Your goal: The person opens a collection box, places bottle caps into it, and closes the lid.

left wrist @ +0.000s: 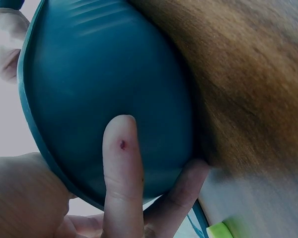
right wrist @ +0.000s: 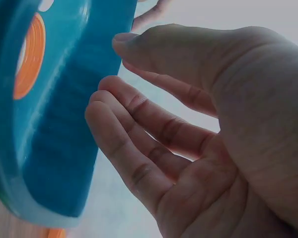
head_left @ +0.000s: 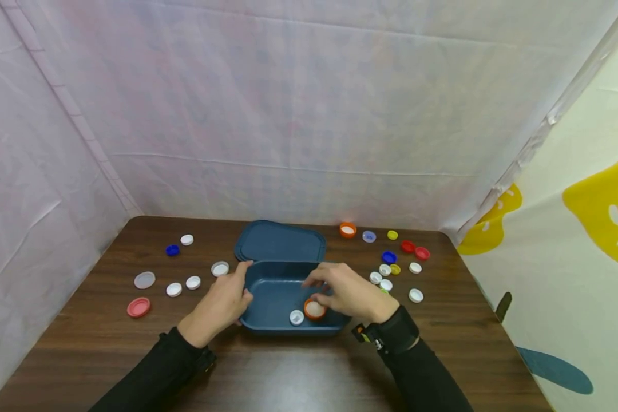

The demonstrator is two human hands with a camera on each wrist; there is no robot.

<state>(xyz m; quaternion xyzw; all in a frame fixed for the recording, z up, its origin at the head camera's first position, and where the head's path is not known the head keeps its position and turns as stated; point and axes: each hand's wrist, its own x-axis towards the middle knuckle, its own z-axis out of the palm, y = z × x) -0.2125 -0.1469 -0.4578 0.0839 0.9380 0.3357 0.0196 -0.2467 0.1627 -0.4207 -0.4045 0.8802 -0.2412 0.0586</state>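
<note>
Curtained booth point(head_left: 41, 171), white sheets point(head_left: 288, 103), brown tabletop point(head_left: 288, 369)

Both arms reach fwd, dark-sleeved, L forearm point(head_left: 149, 372) angled up to R & R forearm point(head_left: 422, 372) up to L. L hand point(head_left: 221, 302) is back-up, thumb & fingers opposed in a pinch grip, index stretched fwd; L wrist cam has one straight finger point(left wrist: 122, 173) close up w/ a small dark-red spot nr the tip. R hand point(head_left: 347, 292) is turned inward, fingers loosely curved, thumb tip apart from fingertips; R wrist cam shows thumb extended, 3 fingers bunched side by side, slightly bent.
</note>
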